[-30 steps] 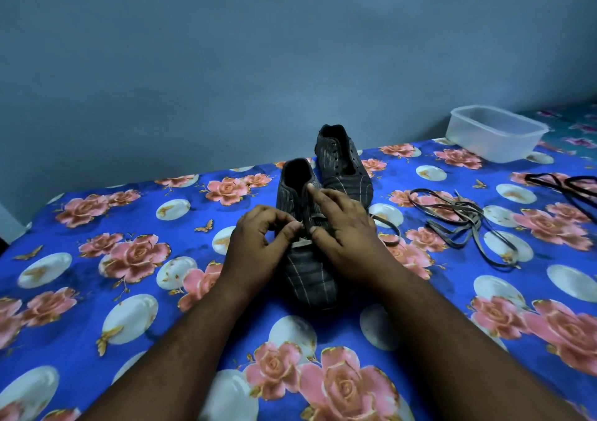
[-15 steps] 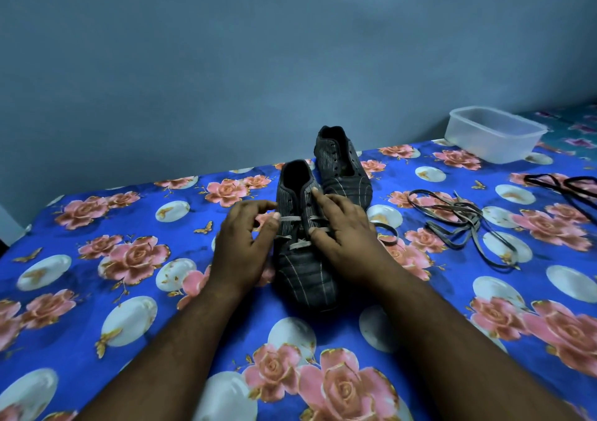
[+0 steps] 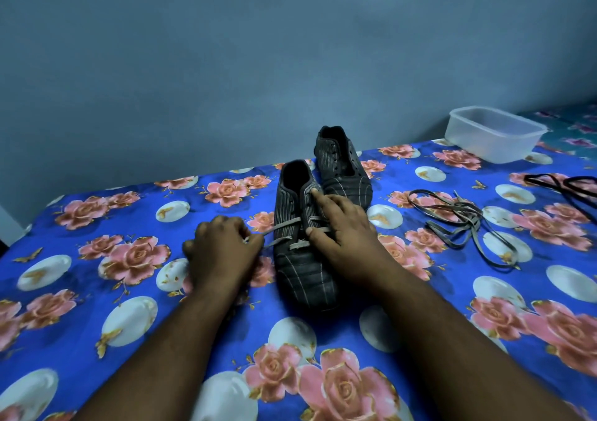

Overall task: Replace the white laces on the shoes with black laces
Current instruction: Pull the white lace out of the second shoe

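Two dark striped shoes stand on the floral bed sheet. The near shoe (image 3: 302, 259) carries a pale lace (image 3: 286, 225) through its lower eyelets. My left hand (image 3: 223, 249) is left of that shoe and pinches the lace, which runs taut from the eyelets to my fingers. Flat on the shoe's right side lies my right hand (image 3: 342, 233), its index finger stretched up along the eyelet row. The far shoe (image 3: 342, 168) has no lace. A loose pale lace (image 3: 458, 220) lies in a heap to the right. Black laces (image 3: 568, 184) lie at the right edge.
A clear plastic tub (image 3: 494, 134) sits at the far right corner of the bed. A plain blue-grey wall rises directly behind the shoes. The blue sheet (image 3: 97, 291) spreads wide to the left and in front of me.
My left hand has moved from over the near shoe out to the left, drawing the pale lace sideways out of the eyelets. My right hand has stayed on the shoe.
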`<state>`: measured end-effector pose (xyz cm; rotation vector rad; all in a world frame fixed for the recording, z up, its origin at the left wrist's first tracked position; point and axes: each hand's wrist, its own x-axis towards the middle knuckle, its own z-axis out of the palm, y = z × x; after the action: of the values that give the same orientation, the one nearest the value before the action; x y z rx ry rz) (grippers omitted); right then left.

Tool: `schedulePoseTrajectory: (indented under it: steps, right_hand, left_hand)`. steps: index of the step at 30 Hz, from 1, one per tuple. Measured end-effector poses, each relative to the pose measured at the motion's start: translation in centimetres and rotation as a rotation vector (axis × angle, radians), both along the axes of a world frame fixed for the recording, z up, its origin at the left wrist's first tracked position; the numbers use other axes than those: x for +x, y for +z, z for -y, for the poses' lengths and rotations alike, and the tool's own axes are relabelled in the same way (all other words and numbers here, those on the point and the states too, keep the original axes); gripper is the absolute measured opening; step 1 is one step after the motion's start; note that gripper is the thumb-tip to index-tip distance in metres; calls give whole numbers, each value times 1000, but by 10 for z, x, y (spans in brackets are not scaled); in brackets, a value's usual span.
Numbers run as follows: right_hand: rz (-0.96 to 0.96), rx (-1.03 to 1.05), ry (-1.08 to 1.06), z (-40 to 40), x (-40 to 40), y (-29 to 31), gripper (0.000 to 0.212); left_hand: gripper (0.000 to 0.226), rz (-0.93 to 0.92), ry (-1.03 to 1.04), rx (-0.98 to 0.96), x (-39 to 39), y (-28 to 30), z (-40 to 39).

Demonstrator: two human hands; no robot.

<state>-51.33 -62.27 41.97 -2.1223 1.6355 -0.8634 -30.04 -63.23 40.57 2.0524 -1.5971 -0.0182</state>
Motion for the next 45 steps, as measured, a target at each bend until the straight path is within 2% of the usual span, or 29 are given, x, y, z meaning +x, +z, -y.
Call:
schedulePoseTrajectory:
  steps: [2, 4, 8, 11, 16, 19, 23, 25, 27, 30, 32, 35, 40, 45]
  right_hand:
    - [4, 3, 1, 0, 0, -1, 67]
    - [6, 0, 2, 0, 0, -1, 67]
    - [5, -5, -2, 1, 0, -2, 67]
    - [2, -12, -3, 1, -1, -2, 68]
    - [1, -7, 0, 1, 0, -2, 68]
    - [-4, -11, 3, 1, 0, -1, 67]
    - [-8, -9, -2, 0, -1, -1, 67]
    - [-18, -12, -2, 0, -1, -1, 66]
    - [-20, -10, -2, 0, 0, -1, 67]
    - [-17, -7, 0, 0, -1, 0, 67]
    - [-15, -4, 3, 0, 0, 0, 67]
    - [-15, -6, 0, 1, 0, -1, 67]
    - [7, -8, 2, 0, 0, -1, 67]
    - [16, -14, -1, 1, 0, -2, 67]
  left_hand:
    - [17, -16, 37, 45, 9, -3, 2]
    - [16, -49, 21, -18, 9, -3, 3]
    - [29, -194, -304, -262, -7, 0, -3]
    - [33, -199, -468, -339, -21, 3, -10]
    - [34, -176, -418, -350, -24, 3, -11]
    - [26, -45, -341, -328, -19, 2, -8]
    - [18, 110, -55, -92, -1, 2, -2]
    - [21, 144, 7, 3, 8, 2, -1]
    - [22, 159, 24, 14, 11, 3, -1]
    - [19, 117, -38, -103, 5, 6, -4]
    - [25, 36, -171, -236, -4, 8, -6]
    - [29, 25, -325, -382, -25, 11, -15]
    - [17, 17, -345, -375, -33, 10, -20]
    - [24, -30, -382, -277, -23, 6, -13]
